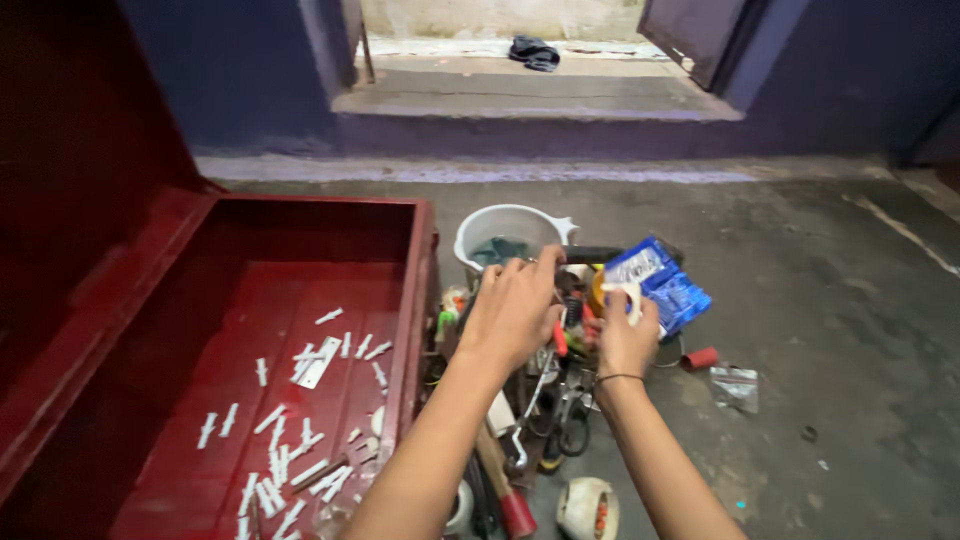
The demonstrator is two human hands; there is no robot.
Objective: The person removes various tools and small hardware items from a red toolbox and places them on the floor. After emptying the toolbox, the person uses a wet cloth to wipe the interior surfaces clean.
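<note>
Blue-white packet (pixel 660 282) beside bucket; clear sachet (pixel 735 385) (floor, right)

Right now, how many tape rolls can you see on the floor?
2: one tape roll right of the forearms at the bottom edge, another roll between the arms, partly covered. More may hide in the tool pile.

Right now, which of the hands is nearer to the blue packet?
The right. The right hand is just below the blue packet's lower left edge, holding a small white piece close to it. The left hand is further left, over the tool pile.
</note>
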